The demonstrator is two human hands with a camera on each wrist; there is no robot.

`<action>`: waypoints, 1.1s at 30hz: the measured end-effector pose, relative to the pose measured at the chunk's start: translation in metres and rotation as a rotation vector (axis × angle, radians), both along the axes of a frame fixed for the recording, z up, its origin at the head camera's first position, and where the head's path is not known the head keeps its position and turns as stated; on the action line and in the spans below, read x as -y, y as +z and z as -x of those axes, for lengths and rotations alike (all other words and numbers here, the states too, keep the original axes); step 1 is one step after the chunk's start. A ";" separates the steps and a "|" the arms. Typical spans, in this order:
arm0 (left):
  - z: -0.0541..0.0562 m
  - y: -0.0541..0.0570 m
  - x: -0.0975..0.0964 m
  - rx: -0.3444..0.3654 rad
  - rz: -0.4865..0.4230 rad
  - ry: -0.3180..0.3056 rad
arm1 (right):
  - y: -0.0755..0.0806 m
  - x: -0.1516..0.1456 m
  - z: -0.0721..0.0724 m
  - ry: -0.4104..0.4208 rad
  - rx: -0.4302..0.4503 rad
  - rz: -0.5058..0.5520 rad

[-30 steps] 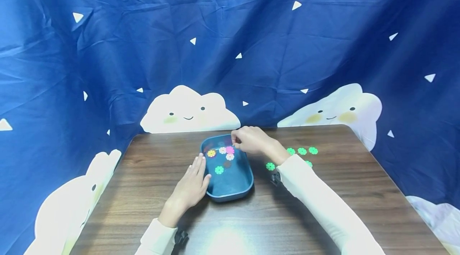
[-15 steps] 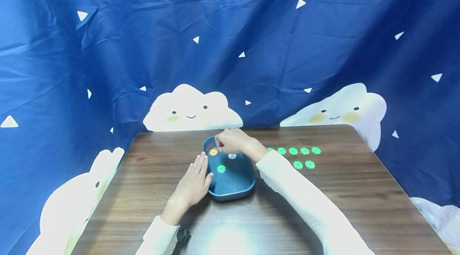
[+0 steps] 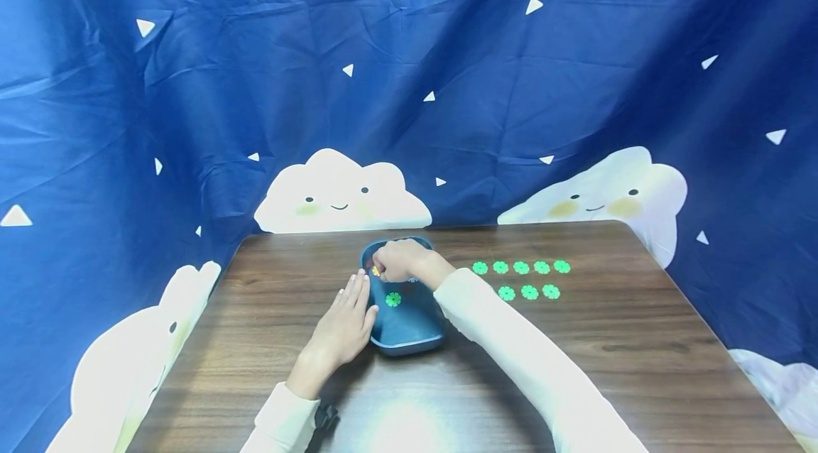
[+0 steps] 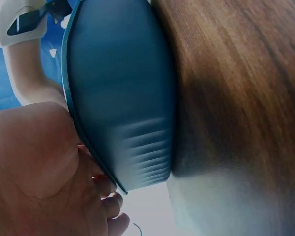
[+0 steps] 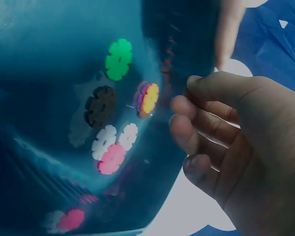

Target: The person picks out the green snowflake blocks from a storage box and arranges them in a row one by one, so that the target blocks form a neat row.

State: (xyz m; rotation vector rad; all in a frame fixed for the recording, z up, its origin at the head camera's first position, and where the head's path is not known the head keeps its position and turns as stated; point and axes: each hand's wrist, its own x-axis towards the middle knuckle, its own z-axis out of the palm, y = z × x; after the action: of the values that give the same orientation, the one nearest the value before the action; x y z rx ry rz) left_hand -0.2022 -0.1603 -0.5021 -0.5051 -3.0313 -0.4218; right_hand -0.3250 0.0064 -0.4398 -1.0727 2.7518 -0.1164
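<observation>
A blue plastic bin (image 3: pixel 409 325) with rounded corners stands on the table. My left hand (image 3: pixel 341 321) rests on its left rim with straight fingers. Over the far part of the bin is my right hand (image 3: pixel 404 259), fingers loosely curled. In the right wrist view, the thumb stands apart from the fingertips and nothing shows between them. Closest to those fingertips is a yellow flower-shaped disc (image 5: pixel 150 97) overlapping a purple one. Other flower discs lie in the bin: a green disc (image 5: pixel 119 60), a dark brown disc (image 5: pixel 102 107), two white ones and a pink disc (image 5: pixel 111 160).
Right of the bin, green flower discs (image 3: pixel 521 268) lie in two rows on the wooden table (image 3: pixel 626 339). The right sleeve (image 3: pixel 505 339) crosses the near right of the bin. Behind the table hangs a blue cloth (image 3: pixel 447 48) with clouds and triangles.
My right hand has moved left across the bin, toward the yellow disc, which it now partly covers. More green discs on the table have come into sight. The left hand stays at the rim.
</observation>
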 end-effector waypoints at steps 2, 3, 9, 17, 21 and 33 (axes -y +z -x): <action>0.000 0.000 0.000 -0.003 0.000 -0.001 | -0.003 0.003 -0.001 0.002 -0.001 -0.039; 0.000 0.000 0.000 -0.005 0.002 -0.003 | -0.004 0.004 -0.001 -0.001 0.006 -0.060; 0.000 0.001 -0.001 -0.012 -0.012 -0.010 | -0.006 0.009 -0.008 -0.032 0.101 -0.172; -0.002 0.001 -0.001 0.006 -0.023 -0.008 | -0.013 0.009 -0.010 -0.055 0.136 -0.210; -0.002 0.000 -0.001 -0.003 -0.037 -0.014 | -0.017 0.009 -0.008 -0.061 0.127 -0.231; -0.002 0.001 -0.001 0.004 -0.041 -0.003 | -0.017 0.012 -0.010 -0.062 0.066 -0.290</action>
State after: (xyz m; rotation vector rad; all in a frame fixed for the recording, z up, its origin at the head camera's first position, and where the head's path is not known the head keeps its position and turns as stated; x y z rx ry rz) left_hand -0.2002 -0.1588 -0.5011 -0.5074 -3.0195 -0.4850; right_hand -0.3149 -0.0056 -0.4569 -0.8897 2.6378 0.2279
